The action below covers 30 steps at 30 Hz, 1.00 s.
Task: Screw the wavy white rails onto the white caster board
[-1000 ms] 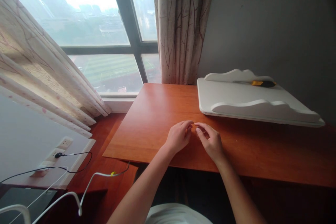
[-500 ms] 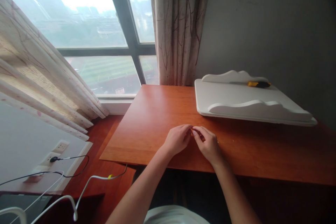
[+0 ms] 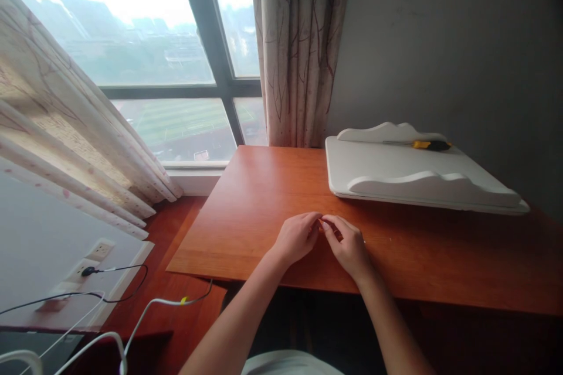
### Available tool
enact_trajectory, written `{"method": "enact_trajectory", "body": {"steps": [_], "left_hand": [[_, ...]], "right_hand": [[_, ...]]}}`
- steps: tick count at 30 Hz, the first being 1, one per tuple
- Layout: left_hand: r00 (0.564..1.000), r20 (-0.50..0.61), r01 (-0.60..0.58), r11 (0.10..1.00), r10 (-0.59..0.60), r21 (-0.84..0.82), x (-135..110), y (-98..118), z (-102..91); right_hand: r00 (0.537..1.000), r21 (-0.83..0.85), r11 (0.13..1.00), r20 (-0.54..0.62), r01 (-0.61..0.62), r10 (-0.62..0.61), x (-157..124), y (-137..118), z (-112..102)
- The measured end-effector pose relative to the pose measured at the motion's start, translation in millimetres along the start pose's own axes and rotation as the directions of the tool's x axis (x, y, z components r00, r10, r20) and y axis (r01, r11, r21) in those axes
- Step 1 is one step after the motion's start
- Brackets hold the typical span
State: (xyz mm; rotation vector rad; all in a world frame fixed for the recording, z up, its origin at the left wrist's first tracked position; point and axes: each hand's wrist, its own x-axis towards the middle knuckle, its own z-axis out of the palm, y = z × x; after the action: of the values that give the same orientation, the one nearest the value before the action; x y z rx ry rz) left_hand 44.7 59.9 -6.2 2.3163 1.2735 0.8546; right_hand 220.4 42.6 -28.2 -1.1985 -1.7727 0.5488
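Observation:
My left hand (image 3: 297, 237) and my right hand (image 3: 349, 243) rest side by side on the reddish wooden board (image 3: 264, 199) near its front edge. Their fingertips meet in a pinch at the middle. Both hands have the fingers curled inward. Whatever lies between the fingertips is too small to make out. A white shelf-like panel (image 3: 396, 170) with two wavy raised sides lies at the back right, a little beyond my right hand. A yellow and black utility knife (image 3: 424, 145) lies on its far side.
A patterned curtain (image 3: 299, 47) hangs behind the board by the window (image 3: 176, 70). Another curtain (image 3: 65, 129) drapes at the left. Wall sockets (image 3: 90, 261) with black and white cables (image 3: 145, 310) sit at lower left. A grey wall (image 3: 461, 41) stands at right.
My two hands drew closer together until the fingertips touch in a pinch. The view shifted slightly; nothing else on the board moved.

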Motion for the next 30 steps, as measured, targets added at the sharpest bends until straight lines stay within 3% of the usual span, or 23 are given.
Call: {"method": "enact_trajectory", "body": {"steps": [30], "left_hand": [[1.000,0.017,-0.003,1.000,0.003,0.031,0.6,3.5,-2.9]], "right_hand": [[1.000,-0.003,1.000,0.007,0.004,-0.004,0.4,-1.3,-1.0]]}}
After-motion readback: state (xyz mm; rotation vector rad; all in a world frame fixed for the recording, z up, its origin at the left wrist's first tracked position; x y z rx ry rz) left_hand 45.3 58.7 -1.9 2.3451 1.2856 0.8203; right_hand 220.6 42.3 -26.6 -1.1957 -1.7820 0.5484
